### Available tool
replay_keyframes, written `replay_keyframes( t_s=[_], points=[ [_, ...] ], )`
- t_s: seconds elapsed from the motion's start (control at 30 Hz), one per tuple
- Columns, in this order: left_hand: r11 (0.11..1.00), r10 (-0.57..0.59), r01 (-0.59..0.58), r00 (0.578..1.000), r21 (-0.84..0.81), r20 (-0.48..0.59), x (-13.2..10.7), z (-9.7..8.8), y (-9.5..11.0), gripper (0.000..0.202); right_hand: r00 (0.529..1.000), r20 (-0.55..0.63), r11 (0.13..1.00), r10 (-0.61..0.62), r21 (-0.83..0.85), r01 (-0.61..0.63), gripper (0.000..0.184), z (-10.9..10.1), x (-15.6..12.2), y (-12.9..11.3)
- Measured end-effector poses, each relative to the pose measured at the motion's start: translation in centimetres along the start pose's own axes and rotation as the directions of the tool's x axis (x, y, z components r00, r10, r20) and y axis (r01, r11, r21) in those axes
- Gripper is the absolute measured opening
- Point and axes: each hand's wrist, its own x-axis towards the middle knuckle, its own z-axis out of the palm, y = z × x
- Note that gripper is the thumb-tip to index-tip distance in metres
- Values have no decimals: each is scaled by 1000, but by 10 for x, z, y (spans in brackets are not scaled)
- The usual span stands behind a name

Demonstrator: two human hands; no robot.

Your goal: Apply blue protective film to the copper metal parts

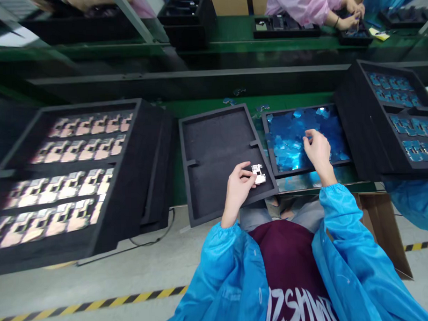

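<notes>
My left hand [238, 185] pinches a small silver metal plate [259, 174] with a cut-out, over the near right corner of a black tray [216, 141]. That tray holds nothing else that I can see. To its right, my right hand [318, 152] hovers above a second black tray [269, 140] full of shiny blue film pieces [290, 144]. Thumb and fingertips of this hand are closed together; whatever lies between them, if anything, is too small to make out.
Stacked black trays with rows of silver plates [70, 184] stand at left. Another stack at right carries blue-covered plates [409, 125]. A few loose pieces [229, 101] lie on the green bench [198, 106]. Across the line, a co-worker's hands [351, 17] work over a small black tray.
</notes>
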Motion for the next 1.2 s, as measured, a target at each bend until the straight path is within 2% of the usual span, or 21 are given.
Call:
replay_keyframes(
  t_s=[0.07,0.13,0.27,0.33,0.4,0.47,0.53,0.57,0.63,0.7,0.73,0.8,0.87,0.93,1.03,1.13,1.2],
  points=[
    [999,-30,29,999,28,36,-6,1,-3,49,997,-54,992,-63,-109,57,33,1,6,5],
    [998,-49,46,998,52,51,-8,5,-5,45,990,-78,984,-114,-143,102,38,0,3,6],
    [989,-89,79,993,129,82,-11,12,-6,38,987,-68,986,-147,-84,141,41,-8,-17,0],
    [961,-73,44,993,271,97,-14,11,-3,33,981,-79,985,-175,-19,174,41,-13,-31,-3],
    [872,-25,-26,995,489,98,-15,7,5,29,974,-100,976,-203,56,209,40,-18,-46,-6],
    [732,48,-92,995,675,84,-9,2,20,29,972,-120,966,-203,138,219,39,-21,-62,-9],
    [621,163,-182,981,762,101,16,-2,42,30,974,-136,950,-183,230,211,38,-25,-77,-13],
    [581,240,-247,962,775,127,37,-1,55,29,974,-143,939,-173,276,207,38,-26,-84,-16],
    [506,396,-397,896,766,203,96,6,80,23,976,-142,913,-165,352,206,38,-28,-97,-21],
    [440,482,-471,842,764,242,170,21,99,26,980,-119,899,-161,392,195,38,-28,-108,-23],
    [435,449,-474,851,766,272,206,32,105,26,983,-102,899,-155,397,183,37,-27,-113,-22],
    [480,297,-424,902,768,313,270,55,111,17,987,-71,906,-144,391,161,37,-22,-123,-18],
    [510,191,-376,926,774,325,314,75,109,16,989,-58,915,-136,376,148,36,-15,-131,-13],
    [529,153,-350,935,773,319,339,89,104,25,990,-74,917,-121,373,140,35,-11,-137,-8],
    [590,110,-319,942,742,317,352,96,102,32,988,-123,914,-88,384,129,33,-11,-140,-7],
    [695,122,-299,945,654,302,344,93,114,29,983,-149,896,-106,414,160,35,-20,-136,-12],
    [764,159,-299,946,573,282,325,89,125,28,976,-170,871,-137,448,200,36,-28,-126,-19]
  ],
)
